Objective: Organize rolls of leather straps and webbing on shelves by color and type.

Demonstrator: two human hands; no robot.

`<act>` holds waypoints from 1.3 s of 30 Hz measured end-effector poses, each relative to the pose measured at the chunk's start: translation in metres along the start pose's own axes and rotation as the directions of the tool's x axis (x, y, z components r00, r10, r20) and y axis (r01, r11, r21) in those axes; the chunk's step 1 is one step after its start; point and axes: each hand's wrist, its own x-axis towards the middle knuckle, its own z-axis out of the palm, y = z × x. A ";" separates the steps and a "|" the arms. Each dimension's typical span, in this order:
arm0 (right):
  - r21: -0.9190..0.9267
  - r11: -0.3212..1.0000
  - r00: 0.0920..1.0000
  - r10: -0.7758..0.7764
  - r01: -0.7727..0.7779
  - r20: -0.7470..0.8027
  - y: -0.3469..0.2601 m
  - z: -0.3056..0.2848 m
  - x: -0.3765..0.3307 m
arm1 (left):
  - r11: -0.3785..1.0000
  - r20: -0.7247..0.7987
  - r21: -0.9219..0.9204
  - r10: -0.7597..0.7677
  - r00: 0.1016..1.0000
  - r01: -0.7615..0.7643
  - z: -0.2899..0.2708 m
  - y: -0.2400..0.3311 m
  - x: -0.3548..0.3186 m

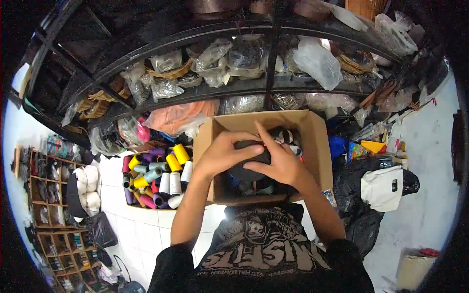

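Observation:
A black rounded bundle, perhaps a roll of strap or tape (259,156), is held between my two hands above an open cardboard box (316,151). My left hand (223,152) curls round its left side, with the thumb across the front. Against its right side rests my right hand (282,165), thumb underneath and index finger stretched up and away. More dark pieces (254,186) lie in the box below, and a few lighter rolled items (293,146) show behind my right hand. Both hands hide part of the bundle, so its exact kind is unclear.
Left of the box stands a carton of coloured thread cones (163,171). Behind it, dark metal shelves (195,41) carry plastic bags and baskets. Black bags (349,195) and a white bag (382,189) lie to the right. Wooden cubbyholes (49,195) line the left.

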 end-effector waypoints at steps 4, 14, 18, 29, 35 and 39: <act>0.124 0.982 0.987 -0.135 0.145 -0.087 -0.013 -0.008 0.004 | 0.998 -0.141 0.022 0.054 0.989 -0.052 0.011 0.000 0.003; 0.332 0.905 0.884 -0.091 0.266 -0.458 -0.031 0.021 0.008 | 0.762 -0.622 -0.586 -0.207 0.755 -0.274 0.041 -0.008 0.011; 0.383 0.895 0.897 -0.042 0.229 -0.440 -0.023 0.021 0.006 | 0.747 -0.526 -0.636 -0.236 0.817 -0.194 0.041 0.004 0.001; 0.330 0.912 0.895 -0.082 0.245 -0.438 -0.022 0.010 0.009 | 0.944 -0.632 -0.251 0.007 0.775 -0.214 0.037 0.002 0.006; 0.162 0.933 0.925 -0.272 0.321 -0.265 -0.018 -0.013 0.003 | 0.952 -0.177 -0.306 -0.054 0.983 -0.003 0.010 -0.004 0.003; 0.143 0.940 0.939 -0.279 0.309 -0.199 -0.019 -0.022 0.004 | 0.976 -0.244 -0.211 0.003 0.970 -0.056 0.014 0.000 0.004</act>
